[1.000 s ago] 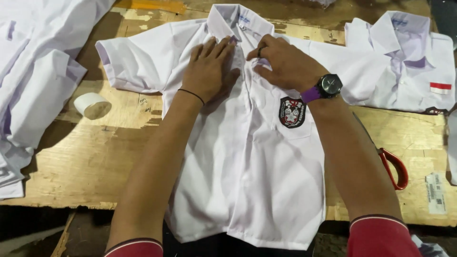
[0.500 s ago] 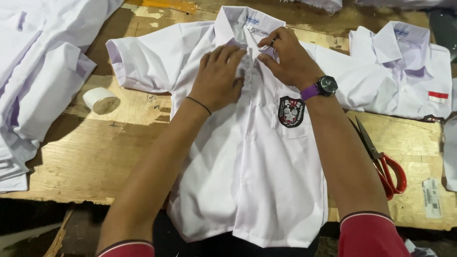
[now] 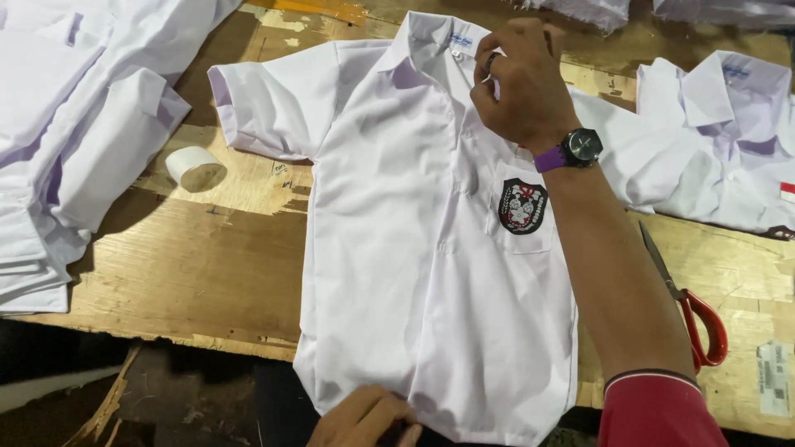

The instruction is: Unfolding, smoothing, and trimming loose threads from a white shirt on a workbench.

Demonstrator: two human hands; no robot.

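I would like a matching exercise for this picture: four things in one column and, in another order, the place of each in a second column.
Things:
1. small white tape roll
2. red-handled metal scissors
3. right hand
4. left hand

Places:
A. at the bottom hem of the white short-sleeved shirt
B. on the wooden table, right of the forearm
C. at the shirt's collar
D. on the table, below the shirt's sleeve

Pairs: 1-D, 2-B, 3-C, 4-A

The left hand (image 3: 364,416) is cut off by the bottom edge, its grip unseen.
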